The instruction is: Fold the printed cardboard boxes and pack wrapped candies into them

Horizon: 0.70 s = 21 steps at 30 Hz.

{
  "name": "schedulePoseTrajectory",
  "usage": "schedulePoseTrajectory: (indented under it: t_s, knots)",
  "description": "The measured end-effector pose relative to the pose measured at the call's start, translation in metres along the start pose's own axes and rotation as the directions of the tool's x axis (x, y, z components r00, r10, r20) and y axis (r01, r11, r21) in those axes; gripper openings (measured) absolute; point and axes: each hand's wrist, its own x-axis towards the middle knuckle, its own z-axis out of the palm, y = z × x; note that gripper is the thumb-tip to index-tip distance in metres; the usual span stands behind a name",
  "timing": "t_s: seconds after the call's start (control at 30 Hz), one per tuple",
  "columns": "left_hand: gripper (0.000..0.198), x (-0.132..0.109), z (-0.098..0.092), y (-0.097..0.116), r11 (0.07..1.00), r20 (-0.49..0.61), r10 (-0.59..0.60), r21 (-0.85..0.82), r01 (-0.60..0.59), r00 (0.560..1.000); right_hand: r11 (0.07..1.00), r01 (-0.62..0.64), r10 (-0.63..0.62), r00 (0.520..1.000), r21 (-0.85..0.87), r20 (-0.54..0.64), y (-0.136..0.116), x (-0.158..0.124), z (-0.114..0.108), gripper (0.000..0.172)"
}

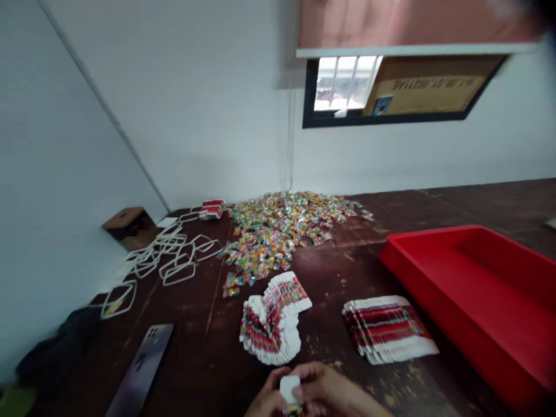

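Left hand (268, 401) and right hand (326, 389) hold one small white-topped packet (289, 386) above the dark-brown counter (200, 362).
Both hands' fingers are clamped on it; handling this packet seems the step, the next move calling for steady pinching. One red plastic tray (434, 289), one grey phone (142, 370), two near groups of red-and-white packets (388, 330); colourful wrapped sweets (278, 226) too many to count.

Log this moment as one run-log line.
left hand: holding white-ended packet | right hand: holding same packet | beyond hands: fanned red-and-white packets, heap of colorful wrapped packets | right: red tray
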Motion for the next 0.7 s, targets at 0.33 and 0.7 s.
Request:
schedulePoseTrajectory:
  t_s: [0.33,0.7]
  knots:
    - [0.050,-0.013,0.004,-0.017,0.979,-0.023,0.028,-0.200,-0.032,0.999,0.798,0.340,-0.327,0.938,-0.498,0.116,-0.027,-0.017,0.021,0.037]
    - [0.074,-0.027,-0.007,-0.023,0.985,0.068,-0.008,-0.169,0.020,0.998,0.505,0.498,-0.344,0.865,-0.705,0.365,-0.028,-0.038,0.023,0.031]
